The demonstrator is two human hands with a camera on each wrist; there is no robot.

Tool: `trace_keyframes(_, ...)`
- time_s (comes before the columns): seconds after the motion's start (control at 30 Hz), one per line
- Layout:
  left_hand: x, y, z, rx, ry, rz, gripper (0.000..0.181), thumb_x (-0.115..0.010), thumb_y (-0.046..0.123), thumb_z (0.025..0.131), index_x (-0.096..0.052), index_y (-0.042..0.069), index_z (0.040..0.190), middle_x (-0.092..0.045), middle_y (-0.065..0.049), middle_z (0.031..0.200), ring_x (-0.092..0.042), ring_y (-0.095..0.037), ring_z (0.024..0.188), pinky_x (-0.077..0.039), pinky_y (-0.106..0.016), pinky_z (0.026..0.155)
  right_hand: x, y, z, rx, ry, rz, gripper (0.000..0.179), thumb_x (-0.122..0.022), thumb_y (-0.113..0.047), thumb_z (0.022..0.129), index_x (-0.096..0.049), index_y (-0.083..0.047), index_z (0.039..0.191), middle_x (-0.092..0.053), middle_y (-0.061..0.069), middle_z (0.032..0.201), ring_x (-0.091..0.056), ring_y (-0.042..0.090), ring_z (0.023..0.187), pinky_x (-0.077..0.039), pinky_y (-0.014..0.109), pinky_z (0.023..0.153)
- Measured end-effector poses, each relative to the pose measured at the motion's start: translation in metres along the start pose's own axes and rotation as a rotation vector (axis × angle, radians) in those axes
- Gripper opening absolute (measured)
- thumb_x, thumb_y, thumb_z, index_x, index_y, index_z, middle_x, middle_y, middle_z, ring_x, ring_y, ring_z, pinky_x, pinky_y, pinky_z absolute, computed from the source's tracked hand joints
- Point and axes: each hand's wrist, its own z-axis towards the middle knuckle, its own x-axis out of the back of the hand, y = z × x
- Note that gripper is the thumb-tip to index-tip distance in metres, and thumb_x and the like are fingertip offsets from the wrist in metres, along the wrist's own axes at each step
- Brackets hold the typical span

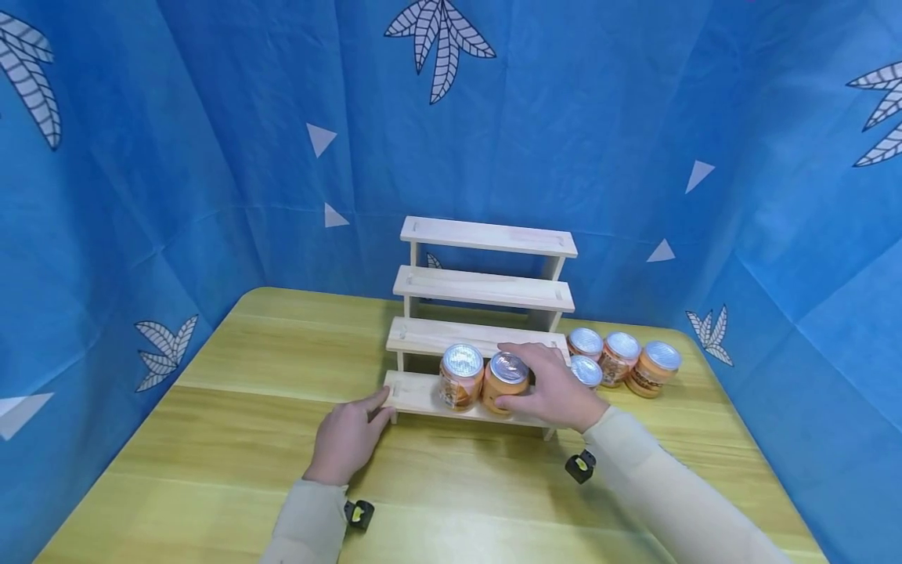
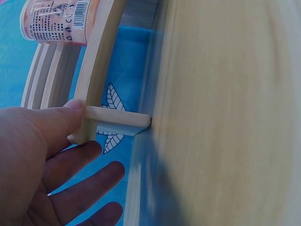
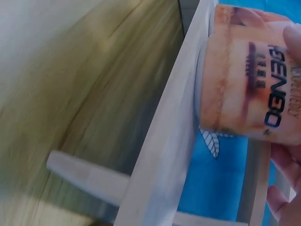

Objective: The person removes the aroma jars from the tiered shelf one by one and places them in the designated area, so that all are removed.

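A tiered wooden shelf rack (image 1: 486,290) stands mid-table, and its lowest step (image 1: 416,392) bears two orange-labelled cans with silvery lids. My right hand (image 1: 560,395) grips the right-hand can (image 1: 503,395) round its side, its base at the step in the right wrist view. Close beside it on the left stands the other can (image 1: 460,388), whose barcode side (image 2: 61,21) faces the left wrist view. At the left end of that step, my left hand (image 1: 347,440) pinches the board between thumb and index finger; the other fingers (image 2: 89,188) are spread below.
Several more cans (image 1: 620,356) stand grouped on the table to the right of the rack. The three upper steps (image 1: 486,288) rise toward the back. A blue patterned cloth (image 1: 599,117) hangs behind and along both sides of the wooden table (image 1: 232,439).
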Motion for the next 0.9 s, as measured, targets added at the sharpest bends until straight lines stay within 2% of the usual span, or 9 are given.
trace_keyframes(0.17,-0.001,0.002,0.0,0.006,-0.003,-0.002,0.042,-0.071,0.033,0.095,-0.067,0.014,0.132,-0.065,-0.015,0.128,-0.045,-0.013,0.05,-0.047,-0.035,0.057,0.0,0.001,0.0,-0.026,0.026,0.018,0.081,-0.088,-0.045,0.077,-0.055,-0.01,0.142,-0.063,0.007,0.135,-0.059,0.028,0.121,-0.039,0.054,0.103)
trace_keyframes(0.37,-0.003,0.003,-0.001,0.021,-0.023,-0.014,0.042,-0.071,0.033,0.096,-0.066,0.015,0.134,-0.065,-0.016,0.128,-0.034,-0.014,0.043,-0.038,-0.031,0.049,0.006,0.004,-0.006,-0.065,0.065,0.07,0.079,-0.089,-0.044,0.075,-0.057,-0.009,0.139,-0.065,0.009,0.13,-0.063,0.028,0.114,-0.053,0.048,0.093)
trace_keyframes(0.63,-0.002,0.004,-0.001,0.03,-0.027,-0.017,0.043,-0.07,0.034,0.096,-0.065,0.015,0.134,-0.063,-0.017,0.13,-0.033,-0.014,0.042,-0.035,-0.031,0.046,0.019,0.011,-0.013,-0.064,0.116,0.027,0.077,-0.088,-0.047,0.076,-0.058,-0.011,0.137,-0.067,0.009,0.128,-0.066,0.027,0.111,-0.054,0.047,0.09)
trace_keyframes(0.9,-0.001,0.001,-0.002,0.037,-0.026,-0.012,0.042,-0.07,0.034,0.096,-0.065,0.016,0.134,-0.065,-0.019,0.127,-0.032,-0.012,0.041,-0.034,-0.03,0.044,0.028,0.018,-0.024,-0.081,0.152,0.054,0.073,-0.088,-0.044,0.076,-0.06,-0.011,0.135,-0.068,0.006,0.119,-0.067,0.024,0.103,-0.055,0.048,0.087)
